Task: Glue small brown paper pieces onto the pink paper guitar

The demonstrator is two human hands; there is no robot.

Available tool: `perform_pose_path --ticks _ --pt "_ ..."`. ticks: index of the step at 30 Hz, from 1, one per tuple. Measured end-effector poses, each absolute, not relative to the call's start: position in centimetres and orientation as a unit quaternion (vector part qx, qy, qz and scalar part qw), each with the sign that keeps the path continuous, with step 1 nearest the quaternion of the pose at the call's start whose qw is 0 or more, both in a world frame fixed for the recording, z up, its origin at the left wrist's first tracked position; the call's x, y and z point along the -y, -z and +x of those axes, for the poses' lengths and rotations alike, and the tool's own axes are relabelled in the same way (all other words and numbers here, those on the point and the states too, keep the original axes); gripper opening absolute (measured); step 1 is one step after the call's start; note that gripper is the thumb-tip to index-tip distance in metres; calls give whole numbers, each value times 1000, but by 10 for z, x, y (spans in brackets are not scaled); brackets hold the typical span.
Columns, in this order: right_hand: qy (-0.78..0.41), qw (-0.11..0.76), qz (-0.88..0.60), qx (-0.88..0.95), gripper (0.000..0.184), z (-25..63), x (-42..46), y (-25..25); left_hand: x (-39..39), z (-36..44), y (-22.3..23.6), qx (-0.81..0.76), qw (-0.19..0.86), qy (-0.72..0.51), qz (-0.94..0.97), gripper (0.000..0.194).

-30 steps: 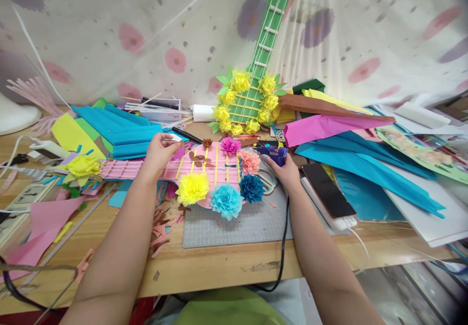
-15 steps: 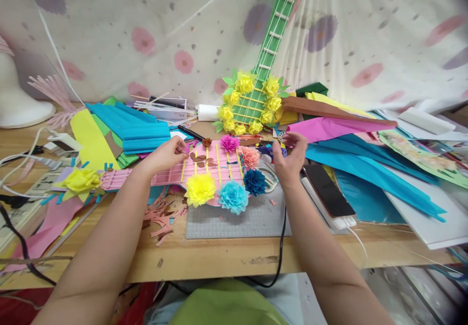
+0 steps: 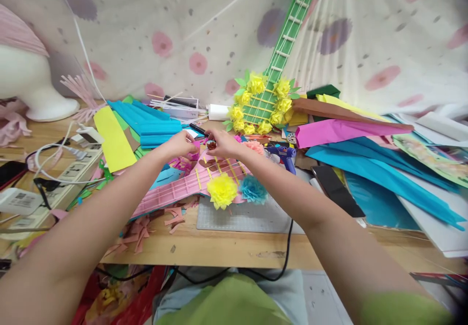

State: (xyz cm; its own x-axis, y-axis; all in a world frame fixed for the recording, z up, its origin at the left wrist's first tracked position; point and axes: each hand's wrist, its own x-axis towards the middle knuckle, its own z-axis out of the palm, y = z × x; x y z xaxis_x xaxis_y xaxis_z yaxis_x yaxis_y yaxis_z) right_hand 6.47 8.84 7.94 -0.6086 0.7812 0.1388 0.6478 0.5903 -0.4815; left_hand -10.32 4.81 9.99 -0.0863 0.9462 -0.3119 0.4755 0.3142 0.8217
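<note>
A pink paper guitar (image 3: 183, 187) lies tilted across the desk, with a yellow paper flower (image 3: 222, 191) and a light blue flower (image 3: 253, 190) on its body. My left hand (image 3: 182, 145) and my right hand (image 3: 224, 144) meet at the body's far edge. The fingers of my right hand pinch a small brown paper flower (image 3: 211, 145). My left hand's fingers are curled together just left of it; what they hold is hidden. A blue glue gun (image 3: 284, 153) lies to the right of my right hand.
A green paper guitar (image 3: 272, 83) with yellow flowers leans on the curtain behind. Coloured paper sheets (image 3: 351, 130) pile up at right and a blue stack (image 3: 153, 125) at left. A phone (image 3: 334, 184), a grey cutting mat (image 3: 252, 217), a power strip (image 3: 69, 172) and paper scraps (image 3: 171, 217) surround the work.
My right hand left the glue gun area and crossed left to the brown flower. My left hand moved to meet it. The pink guitar now lies tilted, and the view has shifted.
</note>
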Motion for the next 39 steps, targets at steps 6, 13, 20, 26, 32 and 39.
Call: perform_pose_path --ticks 6,13,20,26,32,39 --pt "-275 187 -430 839 52 55 -99 -63 -55 -94 -88 -673 497 -354 417 44" --pt "-339 200 -454 799 43 64 -103 -66 -65 -85 -82 -683 488 -359 409 45" --pt "-348 202 -473 783 43 69 -109 -61 -73 -75 -81 -679 497 -341 419 40" --pt "-349 205 -482 777 41 72 -110 -60 -81 -66 -83 -678 493 -326 437 36" --pt "-351 192 -492 773 41 75 -106 -66 -93 -62 -73 -687 482 -313 445 31" --pt "-358 195 -489 771 40 77 -108 -65 -105 -59 -61 -680 481 -321 452 30"
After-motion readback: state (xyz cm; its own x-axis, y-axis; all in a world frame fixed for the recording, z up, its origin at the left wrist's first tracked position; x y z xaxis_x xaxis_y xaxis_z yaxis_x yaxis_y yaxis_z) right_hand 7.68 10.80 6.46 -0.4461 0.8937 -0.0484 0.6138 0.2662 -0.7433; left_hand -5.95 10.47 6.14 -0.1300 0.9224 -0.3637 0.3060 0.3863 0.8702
